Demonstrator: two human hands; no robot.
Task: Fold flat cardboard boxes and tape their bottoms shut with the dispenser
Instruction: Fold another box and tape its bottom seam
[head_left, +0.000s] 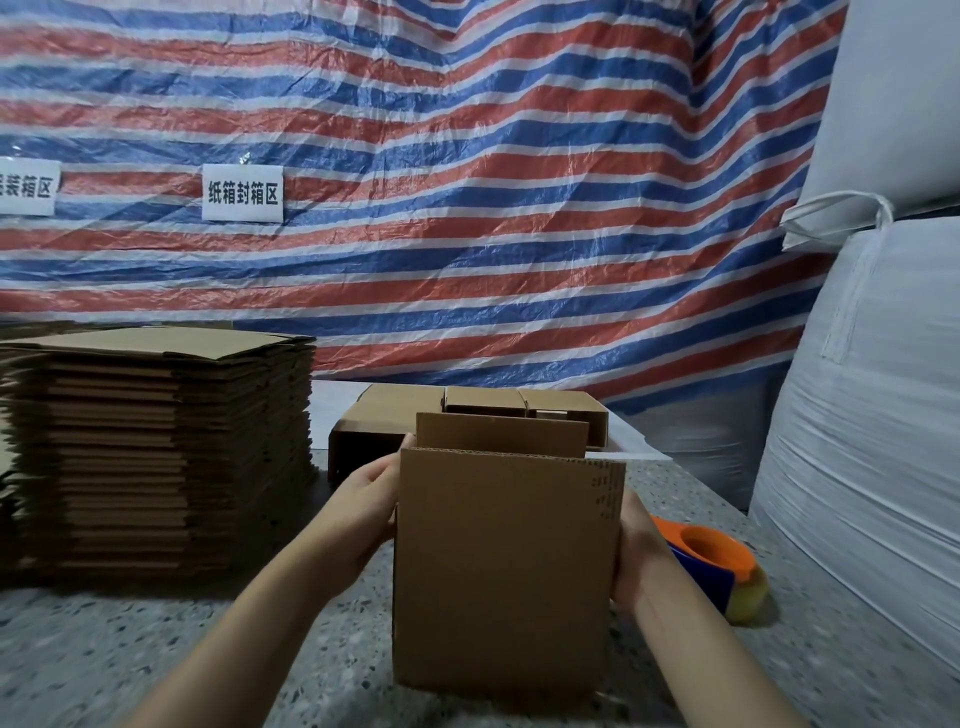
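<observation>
A brown cardboard box stands upright on the speckled table right in front of me, opened into a tube with a far flap sticking up. My left hand grips its left side near the top. My right hand grips its right side, fingers hidden behind the cardboard. The tape dispenser, orange and blue with a clear roll, lies on the table just right of my right hand.
A tall stack of flat cardboard boxes fills the table's left. Folded boxes sit behind the held one. Large white sacks crowd the right side. A striped tarp with paper signs hangs behind.
</observation>
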